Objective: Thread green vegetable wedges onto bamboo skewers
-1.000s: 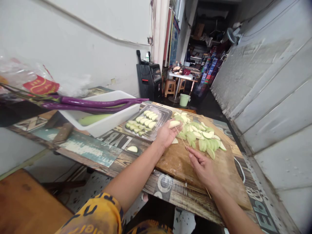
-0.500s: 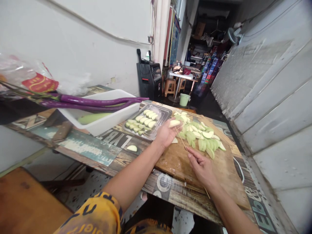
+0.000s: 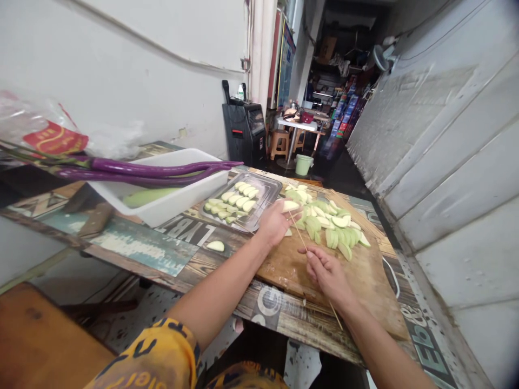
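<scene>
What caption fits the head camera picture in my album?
Left hand holding a pale slice, right hand a thin stick, near more slices on a wooden board.

I take the black cabinet point(image 3: 241, 135) as my reference point. On its top I record a bottle point(image 3: 240, 93). Right of the cabinet I note a small white-topped table point(image 3: 298, 125), a brown stool point(image 3: 279, 143) and a pale green bucket point(image 3: 303, 165) on the floor. Beyond the cabinet, farther right, I observe coloured packs point(image 3: 344, 116), too dim to identify, and a wall fan point(image 3: 381, 58) higher up. Left of the cabinet and nearer me, I find purple eggplants point(image 3: 138, 167) lying across a white bin point(image 3: 190, 197); farther left, a red-printed plastic bag point(image 3: 54, 138).
</scene>
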`<state>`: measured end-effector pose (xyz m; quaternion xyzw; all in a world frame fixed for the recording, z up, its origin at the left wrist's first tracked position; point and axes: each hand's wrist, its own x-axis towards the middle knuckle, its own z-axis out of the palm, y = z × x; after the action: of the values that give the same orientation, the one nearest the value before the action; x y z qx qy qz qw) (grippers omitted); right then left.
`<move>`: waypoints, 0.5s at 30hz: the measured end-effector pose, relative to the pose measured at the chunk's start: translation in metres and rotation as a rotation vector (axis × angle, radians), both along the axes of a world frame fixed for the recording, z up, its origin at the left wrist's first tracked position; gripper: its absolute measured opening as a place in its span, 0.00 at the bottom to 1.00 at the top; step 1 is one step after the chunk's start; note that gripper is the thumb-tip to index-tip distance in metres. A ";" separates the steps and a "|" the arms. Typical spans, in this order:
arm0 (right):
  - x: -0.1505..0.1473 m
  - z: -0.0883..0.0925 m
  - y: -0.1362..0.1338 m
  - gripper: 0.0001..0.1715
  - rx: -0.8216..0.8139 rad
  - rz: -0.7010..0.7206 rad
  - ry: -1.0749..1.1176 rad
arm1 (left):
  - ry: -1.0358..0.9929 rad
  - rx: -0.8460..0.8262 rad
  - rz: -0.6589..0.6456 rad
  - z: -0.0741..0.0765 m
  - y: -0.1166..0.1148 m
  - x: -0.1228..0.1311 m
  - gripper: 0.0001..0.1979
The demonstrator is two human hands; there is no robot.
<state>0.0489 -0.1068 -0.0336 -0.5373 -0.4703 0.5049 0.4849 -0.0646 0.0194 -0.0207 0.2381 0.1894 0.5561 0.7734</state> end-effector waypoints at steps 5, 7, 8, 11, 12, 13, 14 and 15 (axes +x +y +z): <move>-0.004 -0.001 0.006 0.18 -0.071 0.028 0.201 | 0.023 0.031 -0.049 0.002 -0.005 0.003 0.07; -0.005 0.001 0.011 0.18 -0.070 0.008 0.222 | 0.035 0.030 -0.068 0.002 -0.007 0.004 0.07; -0.006 0.003 0.014 0.18 -0.069 0.001 0.225 | 0.039 0.022 -0.076 0.002 -0.008 0.005 0.08; -0.007 0.009 0.022 0.18 -0.079 0.012 0.267 | 0.008 -0.017 -0.084 0.001 -0.007 0.006 0.10; -0.009 0.011 0.025 0.17 -0.084 0.023 0.295 | -0.014 -0.033 -0.077 0.001 -0.005 0.005 0.12; -0.010 0.011 0.027 0.17 -0.085 0.034 0.326 | -0.036 -0.051 -0.067 0.001 -0.004 0.005 0.13; -0.013 0.012 0.029 0.18 -0.082 0.042 0.355 | -0.057 -0.070 -0.055 0.000 -0.002 0.004 0.14; -0.015 0.011 0.031 0.18 -0.077 0.048 0.379 | -0.076 -0.089 -0.045 0.000 -0.001 0.003 0.14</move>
<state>0.0337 -0.0756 -0.0223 -0.4394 -0.3638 0.6260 0.5317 -0.0613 0.0187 -0.0207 0.1864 0.1792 0.5385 0.8020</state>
